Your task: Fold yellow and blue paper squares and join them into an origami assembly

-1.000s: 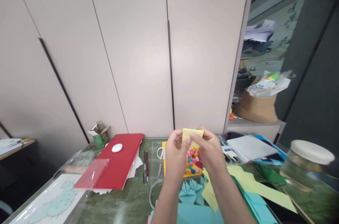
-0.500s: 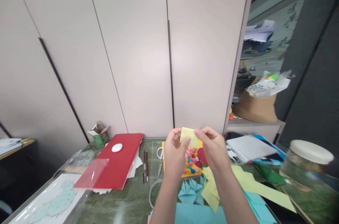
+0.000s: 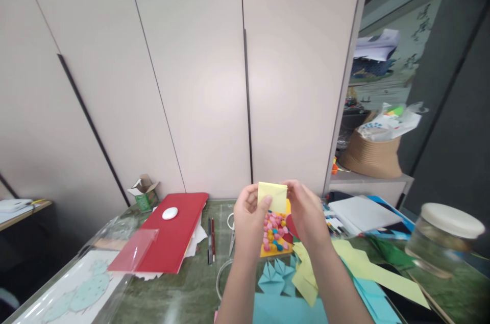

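A small folded square of pale yellow paper is held up above the table, with a crease line across its front. My left hand pinches it at the left, thumb pressed on the front and fingers behind. At the paper's right edge is my right hand, closed, its bent fingertips partly hidden by the paper. Below my hands lies a yellow tray of pink, yellow and blue pieces. Nearer to me are folded light-blue paper shapes and loose yellow paper pieces.
On the left lie a red folder with a white round object, two pens and a small open box. Scissors and a roll of tape are beside my left forearm. A lidded jar stands at right.
My right thumb has left the paper's front, and the right hand has turned so its fingers go behind the edge. More of the yellow square's face now shows.
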Demonstrator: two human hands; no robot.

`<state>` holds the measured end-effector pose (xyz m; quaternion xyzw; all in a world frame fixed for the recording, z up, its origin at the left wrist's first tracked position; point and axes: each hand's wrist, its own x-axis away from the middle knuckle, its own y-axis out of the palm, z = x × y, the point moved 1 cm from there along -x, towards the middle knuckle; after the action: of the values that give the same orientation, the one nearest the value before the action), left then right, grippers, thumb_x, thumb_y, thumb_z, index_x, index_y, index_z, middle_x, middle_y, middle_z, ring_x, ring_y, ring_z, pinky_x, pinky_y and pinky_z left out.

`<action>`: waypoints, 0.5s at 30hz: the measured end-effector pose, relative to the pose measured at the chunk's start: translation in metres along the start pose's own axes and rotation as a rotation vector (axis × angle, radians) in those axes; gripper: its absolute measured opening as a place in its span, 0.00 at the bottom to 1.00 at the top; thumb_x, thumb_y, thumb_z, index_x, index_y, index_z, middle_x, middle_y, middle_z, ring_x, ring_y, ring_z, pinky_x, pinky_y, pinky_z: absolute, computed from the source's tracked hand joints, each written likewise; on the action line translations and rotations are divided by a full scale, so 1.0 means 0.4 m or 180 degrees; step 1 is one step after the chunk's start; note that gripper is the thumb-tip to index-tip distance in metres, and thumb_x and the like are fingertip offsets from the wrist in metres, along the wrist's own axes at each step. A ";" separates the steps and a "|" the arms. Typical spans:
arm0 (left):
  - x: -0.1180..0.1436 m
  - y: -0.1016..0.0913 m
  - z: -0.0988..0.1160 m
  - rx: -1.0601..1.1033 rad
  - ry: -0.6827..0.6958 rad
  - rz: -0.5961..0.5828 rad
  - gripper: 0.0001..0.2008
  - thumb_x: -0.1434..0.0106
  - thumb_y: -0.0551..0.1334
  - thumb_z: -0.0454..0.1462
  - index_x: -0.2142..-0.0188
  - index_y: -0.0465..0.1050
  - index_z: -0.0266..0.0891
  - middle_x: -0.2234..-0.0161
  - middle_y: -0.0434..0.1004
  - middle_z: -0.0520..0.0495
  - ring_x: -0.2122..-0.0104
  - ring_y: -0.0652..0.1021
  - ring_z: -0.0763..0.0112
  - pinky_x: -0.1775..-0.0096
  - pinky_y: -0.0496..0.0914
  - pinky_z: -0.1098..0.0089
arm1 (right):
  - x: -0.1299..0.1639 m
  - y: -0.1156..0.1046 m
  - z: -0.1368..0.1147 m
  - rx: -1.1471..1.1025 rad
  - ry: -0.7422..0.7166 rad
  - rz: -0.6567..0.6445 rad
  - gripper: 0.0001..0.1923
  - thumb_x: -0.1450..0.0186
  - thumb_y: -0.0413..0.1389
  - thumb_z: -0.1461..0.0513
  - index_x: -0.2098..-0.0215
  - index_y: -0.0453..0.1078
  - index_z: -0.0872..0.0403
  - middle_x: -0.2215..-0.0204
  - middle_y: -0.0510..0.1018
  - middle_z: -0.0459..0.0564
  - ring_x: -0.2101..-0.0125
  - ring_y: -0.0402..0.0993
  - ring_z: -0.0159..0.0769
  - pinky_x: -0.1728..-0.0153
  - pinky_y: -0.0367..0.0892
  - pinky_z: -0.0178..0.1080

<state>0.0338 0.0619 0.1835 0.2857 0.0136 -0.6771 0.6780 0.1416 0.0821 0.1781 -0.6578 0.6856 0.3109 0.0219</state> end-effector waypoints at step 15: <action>-0.001 0.001 0.005 -0.0581 -0.0295 0.0291 0.14 0.48 0.64 0.36 0.61 0.67 0.36 0.77 0.75 0.50 0.76 0.74 0.74 0.72 0.67 0.76 | -0.005 -0.014 -0.030 0.1627 -0.0249 -0.0349 0.11 0.42 0.55 0.55 0.72 0.69 0.55 0.76 0.71 0.46 0.72 0.66 0.33 0.70 0.61 0.34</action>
<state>0.0335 0.0615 0.1856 0.1915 0.0309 -0.6539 0.7313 0.1514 0.0787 0.1866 -0.6546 0.7039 0.1512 0.2306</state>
